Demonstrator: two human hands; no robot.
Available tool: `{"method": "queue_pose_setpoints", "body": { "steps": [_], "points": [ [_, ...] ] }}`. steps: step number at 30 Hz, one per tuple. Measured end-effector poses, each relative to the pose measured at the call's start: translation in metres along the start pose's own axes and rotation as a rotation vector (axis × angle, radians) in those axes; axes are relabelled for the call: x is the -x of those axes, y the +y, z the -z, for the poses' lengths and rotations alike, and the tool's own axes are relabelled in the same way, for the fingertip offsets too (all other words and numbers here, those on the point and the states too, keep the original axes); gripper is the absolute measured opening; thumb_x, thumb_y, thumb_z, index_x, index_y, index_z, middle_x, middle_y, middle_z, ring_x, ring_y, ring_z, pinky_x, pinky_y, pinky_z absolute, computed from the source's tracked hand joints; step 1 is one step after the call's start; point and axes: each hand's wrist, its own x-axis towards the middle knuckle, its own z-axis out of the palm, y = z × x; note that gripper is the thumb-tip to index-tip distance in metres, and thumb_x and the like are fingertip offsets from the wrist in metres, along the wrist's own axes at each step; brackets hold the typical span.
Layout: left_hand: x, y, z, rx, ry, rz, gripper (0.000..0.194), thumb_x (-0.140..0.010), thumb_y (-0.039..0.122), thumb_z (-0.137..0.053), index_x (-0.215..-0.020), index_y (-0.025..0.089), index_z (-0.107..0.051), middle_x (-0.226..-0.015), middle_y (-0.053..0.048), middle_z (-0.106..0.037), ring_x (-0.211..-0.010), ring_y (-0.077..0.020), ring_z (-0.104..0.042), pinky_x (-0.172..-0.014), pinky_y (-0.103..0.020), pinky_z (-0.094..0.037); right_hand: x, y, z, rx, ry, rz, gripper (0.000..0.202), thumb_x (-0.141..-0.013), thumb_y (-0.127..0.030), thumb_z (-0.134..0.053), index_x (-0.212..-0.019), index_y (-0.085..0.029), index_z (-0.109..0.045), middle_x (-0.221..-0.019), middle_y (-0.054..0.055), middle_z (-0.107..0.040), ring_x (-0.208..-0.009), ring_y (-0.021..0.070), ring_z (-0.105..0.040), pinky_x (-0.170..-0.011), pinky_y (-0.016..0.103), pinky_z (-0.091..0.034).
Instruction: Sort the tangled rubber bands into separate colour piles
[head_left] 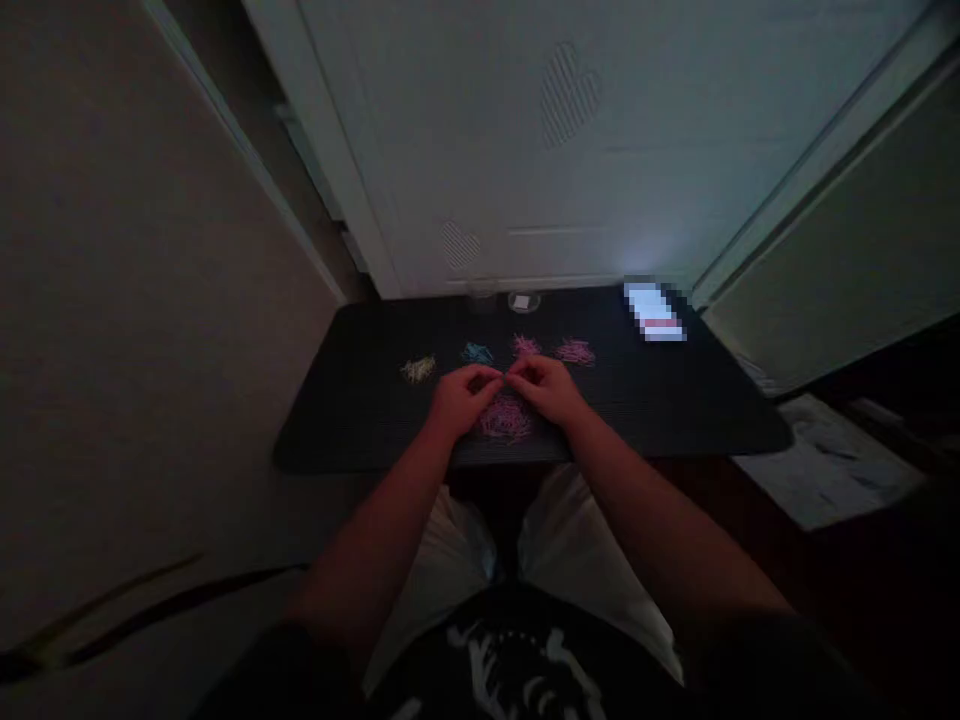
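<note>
My left hand point(466, 393) and my right hand point(546, 385) meet fingertip to fingertip over the dark table, both closed in a pinch. Whatever they hold is too small to make out. Just below them lies a large pile of thin purple-pink pieces point(505, 420), like little sticks or strips. Beyond the fingers are smaller piles: pale yellow pieces point(418, 369) at the left, blue pieces point(477, 353), pink pieces point(526, 346) close behind my right hand, and more pink pieces point(575, 351) to its right.
A lit phone point(654, 310), its screen blurred, lies at the table's back right. Near the back edge stand a clear container point(481, 297) and a small round dish point(523, 302) with something white. The dark table point(345, 400) abuts a white door point(465, 130). Papers point(832, 460) lie at lower right.
</note>
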Motion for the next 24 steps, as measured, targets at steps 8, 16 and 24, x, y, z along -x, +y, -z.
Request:
{"method": "queue_pose_setpoints", "body": {
  "steps": [8,16,24],
  "points": [
    [-0.0001,0.0013,-0.0006,-0.046,-0.018,-0.001,0.018,-0.076,0.031,-0.063,-0.087,0.018,-0.07,-0.078,-0.002,-0.07,-0.067,-0.0133,-0.062,-0.061,-0.024,-0.049,0.001,-0.0032,-0.0001,-0.029,-0.01,-0.025,0.019,-0.071,-0.035,-0.065,-0.073,-0.016,-0.063,-0.062,0.0,-0.058,-0.056,0.0107,-0.048,-0.053,0.024,-0.037],
    [0.0,0.0036,0.0004,-0.071,-0.039,-0.008,0.018,-0.076,0.031,-0.064,-0.087,0.018,-0.07,-0.077,-0.002,-0.07,-0.065,-0.0125,-0.061,-0.06,-0.024,-0.047,-0.0003,-0.0024,-0.0012,-0.08,-0.008,-0.04,0.016,-0.071,-0.032,-0.064,-0.07,-0.016,-0.061,-0.06,-0.001,-0.056,-0.054,0.0101,-0.046,-0.051,0.023,-0.036],
    [0.0,0.0021,0.0003,-0.059,-0.046,-0.002,0.019,-0.076,0.032,-0.063,-0.087,0.018,-0.07,-0.078,-0.002,-0.07,-0.066,-0.013,-0.061,-0.061,-0.024,-0.047,-0.0003,0.0004,-0.0014,-0.109,-0.024,-0.043,0.018,-0.071,-0.032,-0.064,-0.078,-0.016,-0.064,-0.062,-0.001,-0.057,-0.054,0.0099,-0.045,-0.051,0.023,-0.035]
  ]
}}
